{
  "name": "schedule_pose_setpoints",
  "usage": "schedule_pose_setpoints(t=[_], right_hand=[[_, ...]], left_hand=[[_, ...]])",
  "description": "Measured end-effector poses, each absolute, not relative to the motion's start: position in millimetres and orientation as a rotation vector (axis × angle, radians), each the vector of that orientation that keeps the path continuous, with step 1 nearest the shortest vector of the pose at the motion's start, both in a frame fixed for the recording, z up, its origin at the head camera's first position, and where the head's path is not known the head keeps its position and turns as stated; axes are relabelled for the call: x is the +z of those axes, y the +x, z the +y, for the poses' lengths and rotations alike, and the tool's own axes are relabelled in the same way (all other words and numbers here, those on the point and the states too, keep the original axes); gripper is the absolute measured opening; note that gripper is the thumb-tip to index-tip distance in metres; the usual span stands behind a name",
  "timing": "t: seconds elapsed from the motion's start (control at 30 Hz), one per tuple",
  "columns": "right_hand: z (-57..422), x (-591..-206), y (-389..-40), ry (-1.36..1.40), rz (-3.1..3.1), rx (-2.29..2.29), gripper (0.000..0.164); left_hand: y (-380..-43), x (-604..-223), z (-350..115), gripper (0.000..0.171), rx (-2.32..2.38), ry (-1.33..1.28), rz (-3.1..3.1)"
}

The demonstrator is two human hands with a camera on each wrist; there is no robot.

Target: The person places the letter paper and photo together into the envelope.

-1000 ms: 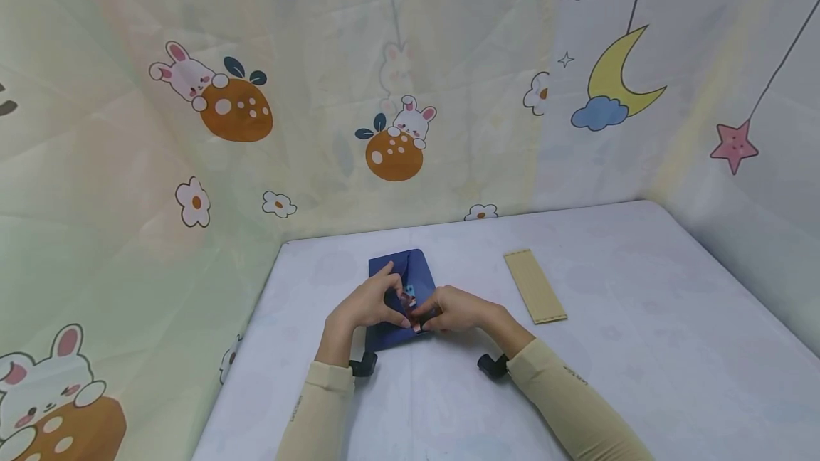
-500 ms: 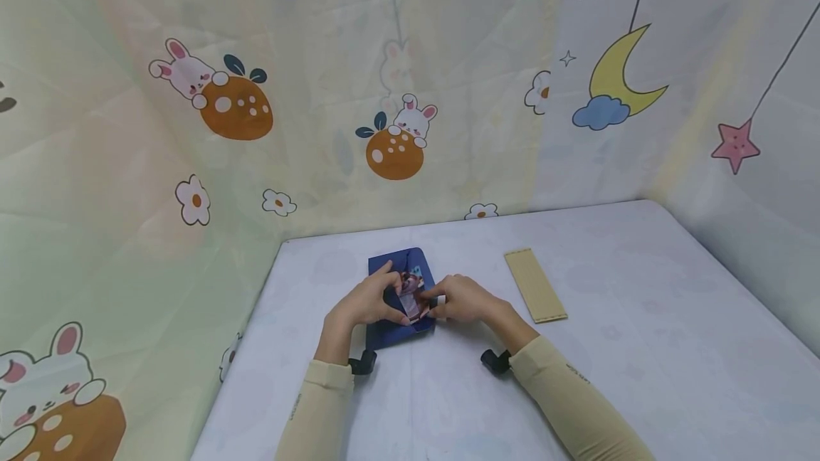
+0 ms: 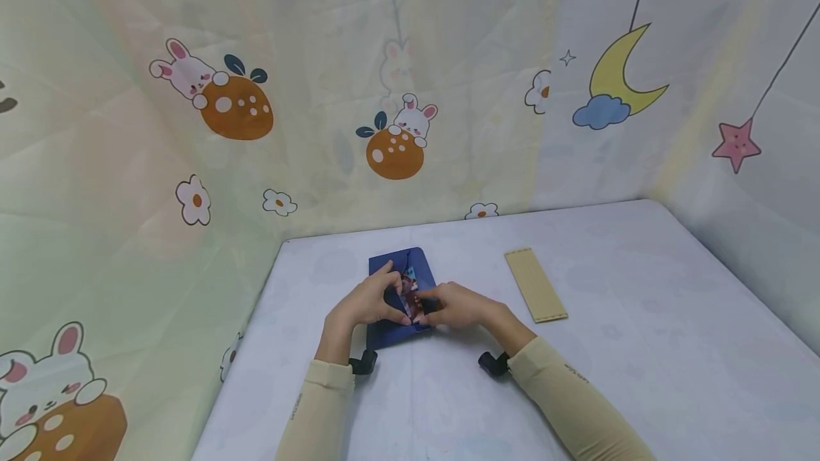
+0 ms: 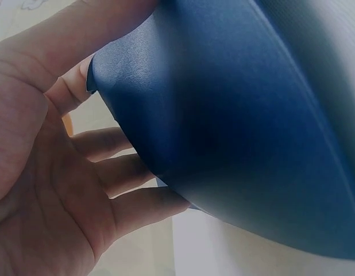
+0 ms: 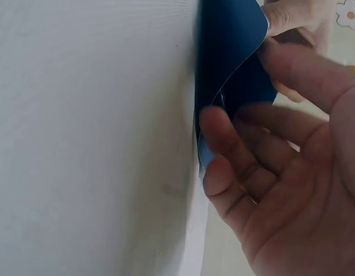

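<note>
A dark blue envelope [image 3: 387,335] lies on the table, its flap side up. My left hand [image 3: 364,303] grips its left part, the thumb near the lower edge and the fingers above; up close, thumb and fingers hold the bowed blue paper [image 4: 223,126]. A small picture card [image 3: 408,296] with a coloured print shows at the opening, partly covered by fingers. From the right, my right hand [image 3: 463,306] pinches the card between index finger and thumb. The right wrist view has the right hand [image 5: 292,167] at the envelope's edge, with the card mostly hidden.
To the right of the hands, a flat tan ribbed strip [image 3: 536,287] lies slanted on the white table [image 3: 640,319]. Printed cloth walls [image 3: 320,141] stand behind and to the sides. Small black wrist cameras [image 3: 493,365] sit under both wrists.
My right hand first moved up and right with the card, showing more of its print, then slightly back down and left. The left hand and envelope have hardly moved.
</note>
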State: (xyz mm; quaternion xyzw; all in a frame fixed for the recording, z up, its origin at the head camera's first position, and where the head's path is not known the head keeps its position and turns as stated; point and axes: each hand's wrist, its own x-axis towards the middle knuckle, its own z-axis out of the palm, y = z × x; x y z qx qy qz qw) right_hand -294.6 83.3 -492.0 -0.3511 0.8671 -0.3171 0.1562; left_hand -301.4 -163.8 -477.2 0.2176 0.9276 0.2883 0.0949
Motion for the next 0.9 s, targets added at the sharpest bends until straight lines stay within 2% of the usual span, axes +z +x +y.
schedule_pose_setpoints(t=[0.1, 0.3, 0.4, 0.53, 0.77, 0.9], right_hand=[[84.0, -491.4, -295.1, -0.979, 2.493, -0.963, 0.052], [83.5, -490.7, -296.7, -1.038, 2.412, -1.048, 0.027], [82.2, -491.5, -296.7, -1.079, 2.375, -1.056, 0.022], [79.6, -492.4, -294.7, -1.09, 2.357, -1.03, 0.029], [76.5, -492.6, -290.3, -1.051, 2.389, -0.926, 0.054], [76.7, -493.1, -289.8, -1.028, 2.406, -0.895, 0.058]], left_hand=[[-301.0, -476.8, -163.4, 0.051, 0.864, 0.644, 2.745], [-300.6, -475.9, -163.4, 0.051, 0.866, 0.651, 2.739], [-300.5, -475.9, -163.8, 0.051, 0.87, 0.648, 2.734], [-300.2, -476.1, -163.9, 0.049, 0.87, 0.649, 2.73], [-299.8, -475.9, -163.2, 0.049, 0.872, 0.657, 2.727], [-299.5, -475.4, -163.3, 0.049, 0.866, 0.654, 2.734]])
